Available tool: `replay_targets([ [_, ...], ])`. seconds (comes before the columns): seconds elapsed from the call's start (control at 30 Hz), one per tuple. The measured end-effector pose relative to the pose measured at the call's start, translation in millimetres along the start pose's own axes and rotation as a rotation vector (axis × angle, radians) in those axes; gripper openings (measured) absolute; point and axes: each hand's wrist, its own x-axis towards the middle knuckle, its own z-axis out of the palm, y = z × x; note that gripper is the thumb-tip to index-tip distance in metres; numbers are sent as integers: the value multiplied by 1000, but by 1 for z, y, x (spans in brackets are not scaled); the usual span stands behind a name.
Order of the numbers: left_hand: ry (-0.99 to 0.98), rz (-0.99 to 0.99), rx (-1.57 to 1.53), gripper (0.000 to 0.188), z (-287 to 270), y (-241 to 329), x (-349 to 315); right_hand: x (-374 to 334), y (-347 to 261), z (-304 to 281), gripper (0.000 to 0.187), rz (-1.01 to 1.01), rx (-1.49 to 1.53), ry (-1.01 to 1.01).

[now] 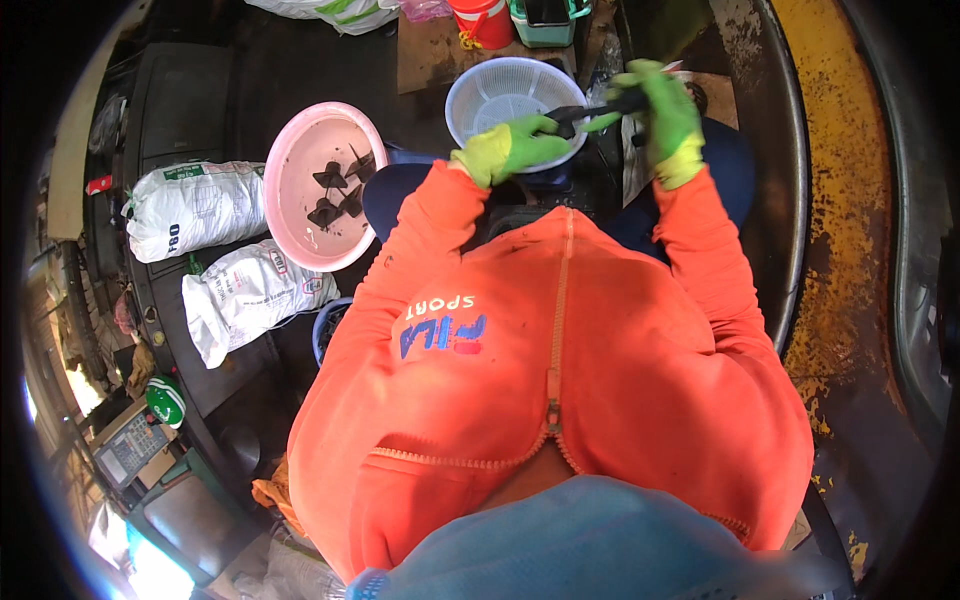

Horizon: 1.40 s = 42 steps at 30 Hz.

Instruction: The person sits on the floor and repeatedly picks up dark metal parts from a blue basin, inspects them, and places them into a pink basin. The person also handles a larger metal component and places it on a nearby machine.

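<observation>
My left hand point(522, 148), in a green glove, is closed on a small dark part point(566, 118) over the near right rim of a pale blue colander point(480, 92). My right hand point(664, 112), gloved the same way and a little blurred, grips a black tool point(626, 102) whose kind I cannot make out. The tool's tip reaches left to the dark part. To the left, a pink basin point(283, 150) holds several dark, flared parts point(330, 175).
White printed sacks point(196, 210) lie left of the basin. A red bucket point(482, 22) and a teal container point(545, 32) stand beyond the colander. A rusty yellow metal edge point(835, 210) runs along the right. A green round object point(165, 402) sits at far left.
</observation>
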Motion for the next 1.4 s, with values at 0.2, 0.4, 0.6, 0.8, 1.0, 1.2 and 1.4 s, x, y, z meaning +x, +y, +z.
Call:
replay_targets([
  [0.2,114,-127,539,58,-5,-76,85,30,19,-24,36,143,406,309],
  [0.4,78,-132,453,40,32,-119,147,27,34,-17,24,313,354,161],
  [0.6,170,36,-1082,30,-19,-77,92,23,30,-2,50,370,-107,175],
  [0.8,130,163,-1355,38,-17,4,6,6,27,27,20,428,239,-139],
  [1.0,783,649,254,75,-23,36,-38,-18,-5,37,33,376,64,-235],
  [1.2,583,742,381,64,-23,62,-52,-38,-20,52,34,350,79,-354],
  [1.4,711,838,277,53,-28,67,-59,-44,-15,47,41,515,250,-167],
])
